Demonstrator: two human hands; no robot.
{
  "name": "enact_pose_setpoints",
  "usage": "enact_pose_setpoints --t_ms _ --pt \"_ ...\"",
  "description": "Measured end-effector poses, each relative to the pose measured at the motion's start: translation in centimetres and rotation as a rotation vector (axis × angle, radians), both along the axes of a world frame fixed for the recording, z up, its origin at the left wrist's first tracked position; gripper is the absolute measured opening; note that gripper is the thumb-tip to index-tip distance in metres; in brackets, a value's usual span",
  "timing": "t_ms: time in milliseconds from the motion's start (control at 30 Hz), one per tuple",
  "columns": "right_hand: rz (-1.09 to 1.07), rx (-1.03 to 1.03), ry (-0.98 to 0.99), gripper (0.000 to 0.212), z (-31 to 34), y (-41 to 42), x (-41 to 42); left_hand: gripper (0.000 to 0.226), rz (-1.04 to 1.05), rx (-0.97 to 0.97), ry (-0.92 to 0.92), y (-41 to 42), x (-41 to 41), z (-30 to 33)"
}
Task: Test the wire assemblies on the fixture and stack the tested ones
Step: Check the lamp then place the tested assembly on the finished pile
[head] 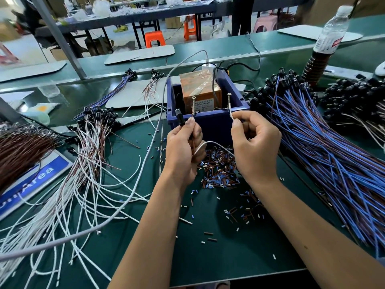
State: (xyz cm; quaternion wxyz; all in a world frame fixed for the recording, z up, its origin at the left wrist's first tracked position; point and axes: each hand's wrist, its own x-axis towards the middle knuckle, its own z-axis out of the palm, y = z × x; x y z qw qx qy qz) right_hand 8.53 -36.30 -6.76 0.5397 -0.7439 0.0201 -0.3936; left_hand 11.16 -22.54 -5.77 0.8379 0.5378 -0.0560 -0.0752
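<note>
Both hands pinched one wire: left hand at its black cap, right hand touching its white end to a screw.

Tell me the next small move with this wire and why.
Probably touch the white wire end in the right hand to the right screw. It hangs just beside it, while the left hand holds the black cap near the left screw.

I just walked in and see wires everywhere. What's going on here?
A person is testing a wire assembly at the blue bin that holds an orange box and two upright screws. The left hand grips the black end near the left screw; the right hand pinches the white wire by the right screw.
</note>
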Motion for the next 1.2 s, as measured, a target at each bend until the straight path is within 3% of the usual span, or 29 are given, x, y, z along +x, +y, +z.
enact_pose_setpoints --t_ms 633,767,967,1033,1200 --pt "-0.011 0.007 -0.034 0.016 0.1 0.0 -0.1 0.048 -0.056 -0.046 0.024 0.3 -0.3 0.7" --pt "-0.011 0.011 -0.021 0.015 0.2 0.0 -0.2 0.045 -0.058 -0.02 -0.042 0.3 -0.4 0.8" --pt "-0.034 0.024 -0.035 0.018 0.4 -0.2 -0.2 0.037 -0.029 -0.194 -0.214 0.9 -0.5 1.0" --pt "-0.046 0.021 -0.031 0.019 0.3 -0.4 -0.1 0.036 0.029 -0.153 -0.235 1.0 -0.5 1.0" --pt "-0.089 0.017 -0.019 0.02 0.3 -0.5 0.1 0.031 0.388 0.183 -0.312 0.5 -0.4 0.1"
